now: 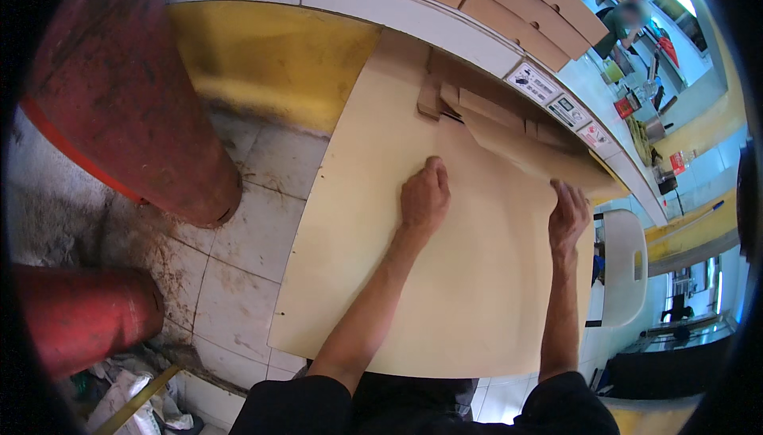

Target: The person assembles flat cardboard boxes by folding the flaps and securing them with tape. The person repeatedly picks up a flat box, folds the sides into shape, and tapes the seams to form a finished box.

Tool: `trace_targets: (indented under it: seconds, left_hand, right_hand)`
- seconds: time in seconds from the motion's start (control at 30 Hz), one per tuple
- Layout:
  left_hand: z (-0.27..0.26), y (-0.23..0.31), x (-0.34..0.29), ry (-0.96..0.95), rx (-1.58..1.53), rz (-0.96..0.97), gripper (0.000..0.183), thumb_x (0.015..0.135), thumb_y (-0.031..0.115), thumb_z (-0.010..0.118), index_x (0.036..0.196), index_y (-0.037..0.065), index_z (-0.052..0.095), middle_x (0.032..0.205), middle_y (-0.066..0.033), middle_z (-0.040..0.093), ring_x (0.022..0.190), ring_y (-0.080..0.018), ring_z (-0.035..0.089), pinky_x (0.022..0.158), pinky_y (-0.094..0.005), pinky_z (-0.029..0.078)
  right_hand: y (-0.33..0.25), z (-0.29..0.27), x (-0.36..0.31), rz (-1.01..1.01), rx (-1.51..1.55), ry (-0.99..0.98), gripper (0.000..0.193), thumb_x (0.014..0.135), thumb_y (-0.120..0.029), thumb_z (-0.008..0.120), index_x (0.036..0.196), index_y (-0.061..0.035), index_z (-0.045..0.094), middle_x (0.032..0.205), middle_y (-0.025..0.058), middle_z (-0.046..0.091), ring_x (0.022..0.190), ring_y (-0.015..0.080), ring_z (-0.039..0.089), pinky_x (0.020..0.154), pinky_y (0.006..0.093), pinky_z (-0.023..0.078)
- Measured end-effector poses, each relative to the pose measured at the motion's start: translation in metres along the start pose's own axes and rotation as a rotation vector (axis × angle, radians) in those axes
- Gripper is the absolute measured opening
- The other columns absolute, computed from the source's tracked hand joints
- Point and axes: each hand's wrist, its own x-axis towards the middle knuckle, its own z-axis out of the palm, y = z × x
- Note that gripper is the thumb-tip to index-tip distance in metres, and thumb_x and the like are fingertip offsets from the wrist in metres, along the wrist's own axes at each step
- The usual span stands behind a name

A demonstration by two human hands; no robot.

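A wide tan board (342, 220) lies before me, and a brown cardboard piece (517, 137) with raised, folded flaps is at its far side. My left hand (425, 198) is closed into a fist over the middle of the board, just short of the cardboard. Whatever its curled fingers may hold is hidden. Farther right, my right hand (568, 216) is closed, its fingertips pinching at the cardboard's near edge. A small brown cardboard block (429, 99) sits at the left end of the folded part.
Flat brown boxes (532, 17) are stacked on the white tiled counter (381, 4) beyond the board. Two red cylinders (135, 93) stand and lie at the left on dirty floor tiles. At right are a white plastic chair (624, 268) and, far off, another person (620, 29).
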Motion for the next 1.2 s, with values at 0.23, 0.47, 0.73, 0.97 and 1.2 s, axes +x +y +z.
trace_targets:
  seconds: [0.23,0.47,0.73,0.97,1.2]
  left_hand:
    - [-0.026,-0.024,0.032,-0.165,-0.909,-0.289,0.068,0.106,0.062,0.03,0.145,0.009,0.05,0.125,-0.0107,0.066,0.105,-0.0171,0.061,0.09,-0.032,0.047]
    - [-0.046,-0.007,0.026,-0.33,-0.804,-0.341,0.076,0.105,0.064,0.033,0.153,0.006,0.038,0.149,-0.019,0.052,0.128,-0.0232,0.054,0.093,-0.0362,0.045]
    - [-0.082,-0.006,-0.005,-0.518,-0.426,-0.304,0.081,0.1,0.065,0.047,0.155,0.006,0.036,0.149,-0.0255,0.049,0.136,-0.0333,0.05,0.111,-0.0449,0.039]
    - [-0.16,-0.019,-0.109,-0.11,-0.65,-0.43,0.056,0.102,0.042,0.049,0.148,0.01,0.046,0.132,-0.0217,0.058,0.13,-0.0331,0.051,0.111,-0.0488,0.041]
    - [-0.131,-0.001,-0.171,-0.227,-0.232,0.514,0.055,0.098,0.03,0.058,0.146,0.005,0.046,0.134,-0.0208,0.057,0.128,-0.0327,0.052,0.107,-0.0494,0.045]
  right_hand:
    - [-0.111,-0.081,-0.091,0.164,0.47,-0.347,0.043,0.079,-0.009,0.08,0.121,-0.0089,0.071,0.13,0.0131,0.067,0.119,0.0347,0.063,0.098,0.0456,0.054]
    - [-0.094,-0.15,-0.171,0.491,0.199,-0.436,0.048,0.082,-0.012,0.077,0.129,-0.0059,0.064,0.137,0.0187,0.06,0.132,0.0441,0.051,0.109,0.0532,0.044]
    - [-0.118,-0.198,-0.226,0.62,0.182,-0.47,0.024,0.077,-0.011,0.073,0.101,-0.0118,0.075,0.11,0.0101,0.072,0.102,0.0313,0.068,0.087,0.0449,0.053]
    - [-0.144,-0.202,-0.244,0.593,0.39,-0.503,0.029,0.078,-0.005,0.061,0.101,-0.0144,0.076,0.108,0.0082,0.073,0.103,0.0291,0.069,0.086,0.0409,0.058]
    - [-0.239,-0.191,-0.222,0.312,0.669,-0.658,0.028,0.088,-0.015,0.059,0.114,-0.0107,0.066,0.107,0.0075,0.065,0.096,0.0286,0.066,0.076,0.0425,0.059]
